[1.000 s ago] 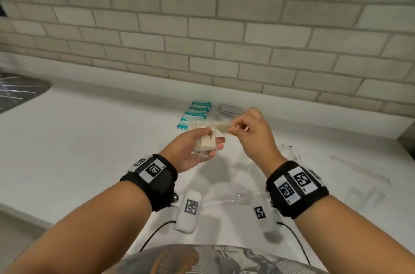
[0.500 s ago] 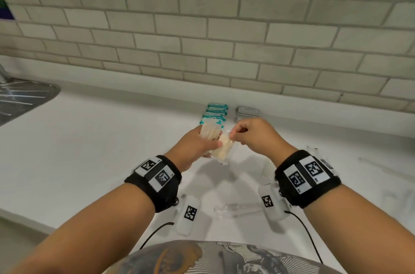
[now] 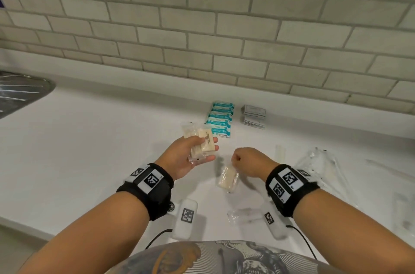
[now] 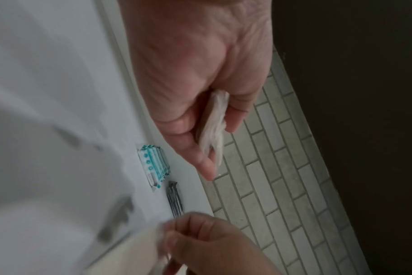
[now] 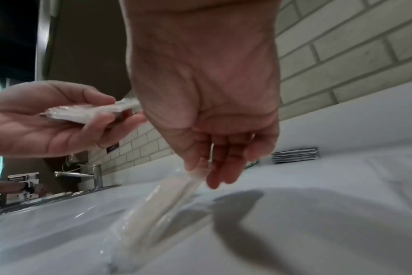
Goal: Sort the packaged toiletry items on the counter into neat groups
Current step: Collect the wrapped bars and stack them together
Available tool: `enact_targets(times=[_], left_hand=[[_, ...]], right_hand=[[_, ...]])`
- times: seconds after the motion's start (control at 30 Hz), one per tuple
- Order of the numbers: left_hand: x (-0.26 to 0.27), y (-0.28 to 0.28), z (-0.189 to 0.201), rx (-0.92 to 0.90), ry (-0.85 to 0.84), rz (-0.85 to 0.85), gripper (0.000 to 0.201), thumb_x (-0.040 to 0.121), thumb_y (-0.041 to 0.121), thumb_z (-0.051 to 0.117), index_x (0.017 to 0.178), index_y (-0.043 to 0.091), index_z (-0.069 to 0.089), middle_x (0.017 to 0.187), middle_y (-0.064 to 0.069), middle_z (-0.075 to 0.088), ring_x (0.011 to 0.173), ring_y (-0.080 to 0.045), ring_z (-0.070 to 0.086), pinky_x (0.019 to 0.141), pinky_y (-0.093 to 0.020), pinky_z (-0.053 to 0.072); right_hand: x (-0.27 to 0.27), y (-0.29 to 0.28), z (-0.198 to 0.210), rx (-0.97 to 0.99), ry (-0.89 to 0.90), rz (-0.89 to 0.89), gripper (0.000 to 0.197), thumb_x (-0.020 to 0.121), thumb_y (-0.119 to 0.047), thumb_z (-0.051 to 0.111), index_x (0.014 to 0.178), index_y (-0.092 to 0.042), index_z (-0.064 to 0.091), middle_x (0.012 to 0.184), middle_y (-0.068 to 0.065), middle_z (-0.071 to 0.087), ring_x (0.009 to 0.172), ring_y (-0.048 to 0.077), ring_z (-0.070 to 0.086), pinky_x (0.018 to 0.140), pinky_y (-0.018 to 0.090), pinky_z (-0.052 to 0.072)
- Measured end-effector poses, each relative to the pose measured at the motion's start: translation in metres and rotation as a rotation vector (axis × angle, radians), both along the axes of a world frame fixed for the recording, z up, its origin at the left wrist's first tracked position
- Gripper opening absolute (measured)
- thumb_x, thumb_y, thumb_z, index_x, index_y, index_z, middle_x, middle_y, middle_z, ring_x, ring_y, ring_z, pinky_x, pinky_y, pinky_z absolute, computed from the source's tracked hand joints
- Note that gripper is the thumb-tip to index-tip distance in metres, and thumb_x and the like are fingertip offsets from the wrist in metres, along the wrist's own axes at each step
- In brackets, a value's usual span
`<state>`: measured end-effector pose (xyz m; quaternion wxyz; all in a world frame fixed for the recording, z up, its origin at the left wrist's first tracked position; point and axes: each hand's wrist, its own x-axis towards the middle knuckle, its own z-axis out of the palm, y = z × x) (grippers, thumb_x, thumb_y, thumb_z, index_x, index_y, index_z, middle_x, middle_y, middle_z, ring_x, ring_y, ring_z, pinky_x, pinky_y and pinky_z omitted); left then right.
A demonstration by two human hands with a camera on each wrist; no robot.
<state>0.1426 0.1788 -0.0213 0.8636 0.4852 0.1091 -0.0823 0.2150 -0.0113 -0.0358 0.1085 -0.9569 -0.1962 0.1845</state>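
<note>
We are gripping two cream packets [image 3: 203, 143] in our left hand [image 3: 185, 157]; our right hand [image 3: 247, 161] is pinching a third packet [image 3: 227, 178] by its edge.

The print on the cream packets [image 3: 203, 142] in the left hand [image 3: 186, 157] is too small to read, and that hand's palm and thumb are covering their lower ends. In the left wrist view the worktop [image 4: 47, 93] is smearing into blur, and the right hand [image 4: 212, 245] is running off the bottom edge. The right hand's fingertips [image 3: 235, 158] are curling out of sight in the head view, hiding where they are pinching the hanging packet [image 3: 228, 178]; in the right wrist view that packet [image 5: 158, 204] is blurring badly. The clear wrappers [image 3: 318, 161] near the worktop's right edge are barely showing against the white. The sink [image 3: 20, 92] is being cut off by the left edge.
</note>
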Motion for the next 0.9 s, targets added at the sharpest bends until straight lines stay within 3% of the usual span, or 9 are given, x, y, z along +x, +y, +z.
enact_targets(times=[0.1, 0.2, 0.3, 0.43, 0.53, 0.6, 0.73, 0.8, 0.9], left_hand=[[0.002, 0.004, -0.004, 0.015, 0.001, 0.022, 0.035, 0.097, 0.009, 0.047, 0.132, 0.002, 0.051, 0.114, -0.015, 0.068, 0.102, -0.029, 0.067, 0.083, -0.044, 0.057], [0.005, 0.002, -0.004, 0.085, -0.03, -0.014, 0.037, 0.099, 0.026, 0.05, 0.131, 0.008, 0.055, 0.121, -0.011, 0.067, 0.111, -0.026, 0.064, 0.089, -0.041, 0.056], [0.007, -0.004, -0.001, 0.133, -0.084, -0.077, 0.041, 0.099, 0.036, 0.045, 0.131, 0.012, 0.056, 0.125, -0.012, 0.065, 0.112, -0.028, 0.063, 0.091, -0.037, 0.053], [0.013, -0.006, 0.003, 0.126, -0.114, 0.005, 0.03, 0.098, 0.018, 0.051, 0.125, 0.006, 0.058, 0.107, -0.009, 0.071, 0.095, -0.024, 0.067, 0.076, -0.034, 0.058], [0.016, -0.006, -0.001, 0.144, -0.143, 0.026, 0.014, 0.095, 0.01, 0.054, 0.106, 0.012, 0.064, 0.099, -0.007, 0.072, 0.09, -0.022, 0.068, 0.07, -0.03, 0.056], [0.015, -0.009, -0.002, 0.203, -0.135, 0.038, 0.013, 0.091, 0.005, 0.059, 0.098, 0.015, 0.064, 0.094, -0.004, 0.07, 0.085, -0.02, 0.066, 0.071, -0.031, 0.055], [0.011, -0.014, -0.005, 0.342, -0.163, 0.024, 0.035, 0.087, 0.004, 0.063, 0.12, 0.015, 0.063, 0.109, -0.005, 0.072, 0.093, -0.019, 0.069, 0.076, -0.033, 0.055], [0.01, -0.014, -0.004, 0.397, -0.168, 0.036, 0.038, 0.086, 0.005, 0.063, 0.122, 0.016, 0.062, 0.11, -0.006, 0.072, 0.096, -0.022, 0.068, 0.075, -0.032, 0.054], [0.008, -0.013, -0.003, 0.521, -0.172, 0.001, 0.039, 0.083, 0.007, 0.066, 0.12, 0.02, 0.062, 0.108, -0.004, 0.071, 0.096, -0.021, 0.067, 0.074, -0.031, 0.054]], right_hand=[[-0.001, 0.009, 0.011, 0.29, -0.096, -0.084, 0.024, 0.094, -0.032, 0.055, 0.114, -0.021, 0.062, 0.11, -0.002, 0.062, 0.1, 0.017, 0.059, 0.085, 0.028, 0.047], [-0.014, 0.027, 0.037, 0.634, 0.006, -0.081, 0.019, 0.092, -0.037, 0.057, 0.094, -0.021, 0.066, 0.094, -0.005, 0.068, 0.08, 0.015, 0.064, 0.067, 0.023, 0.048], [-0.022, 0.038, 0.044, 0.741, 0.074, -0.109, 0.028, 0.087, -0.042, 0.065, 0.091, -0.014, 0.067, 0.083, -0.001, 0.072, 0.067, 0.012, 0.066, 0.055, 0.021, 0.047], [-0.015, 0.027, 0.04, 0.919, 0.154, -0.288, 0.008, 0.088, -0.013, 0.067, 0.087, -0.005, 0.065, 0.075, 0.008, 0.066, 0.057, 0.017, 0.065, 0.053, 0.027, 0.052], [-0.012, 0.015, 0.041, 1.048, 0.268, -0.366, 0.006, 0.087, -0.003, 0.067, 0.084, -0.004, 0.061, 0.073, 0.013, 0.067, 0.056, 0.019, 0.067, 0.052, 0.026, 0.057], [-0.013, 0.012, 0.041, 1.069, 0.298, -0.358, 0.011, 0.085, -0.001, 0.068, 0.08, -0.004, 0.059, 0.071, 0.015, 0.067, 0.058, 0.021, 0.068, 0.056, 0.028, 0.058], [-0.018, 0.011, 0.038, 0.934, 0.224, -0.275, 0.013, 0.086, -0.004, 0.068, 0.076, -0.006, 0.06, 0.069, 0.008, 0.066, 0.062, 0.019, 0.068, 0.056, 0.026, 0.056], [-0.018, 0.009, 0.042, 0.84, 0.145, -0.225, 0.003, 0.089, -0.012, 0.067, 0.086, -0.01, 0.065, 0.078, 0.003, 0.068, 0.069, 0.017, 0.067, 0.061, 0.027, 0.054], [-0.012, 0.006, 0.052, 0.78, 0.072, -0.172, 0.011, 0.087, -0.018, 0.069, 0.097, -0.014, 0.068, 0.082, -0.004, 0.068, 0.071, 0.012, 0.065, 0.062, 0.025, 0.05]])
